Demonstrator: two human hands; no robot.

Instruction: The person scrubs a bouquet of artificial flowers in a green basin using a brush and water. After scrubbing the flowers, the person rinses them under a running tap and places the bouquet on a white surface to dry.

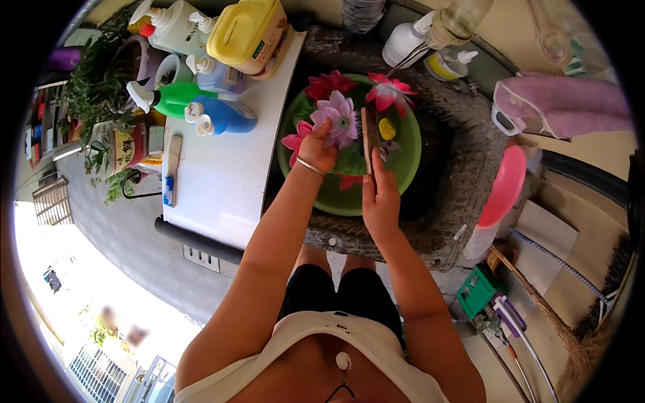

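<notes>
My left hand is closed on a lilac artificial flower, thumb against its petals. In my right hand is a wooden-backed scrub brush, held upright on edge with its dark bristles facing the flower's right side. Whether the bristles touch the petals I cannot tell. Both hands are over a green basin holding greenish water. Around its rim and inside are a red flower, a red-and-white flower, a pink flower and a small yellow piece.
The basin sits in a dark stone sink. To the left, a white board bears a blue-bristled brush, a green spray bottle, a blue bottle and a yellow tub. At right are a purple towel and a pink basin.
</notes>
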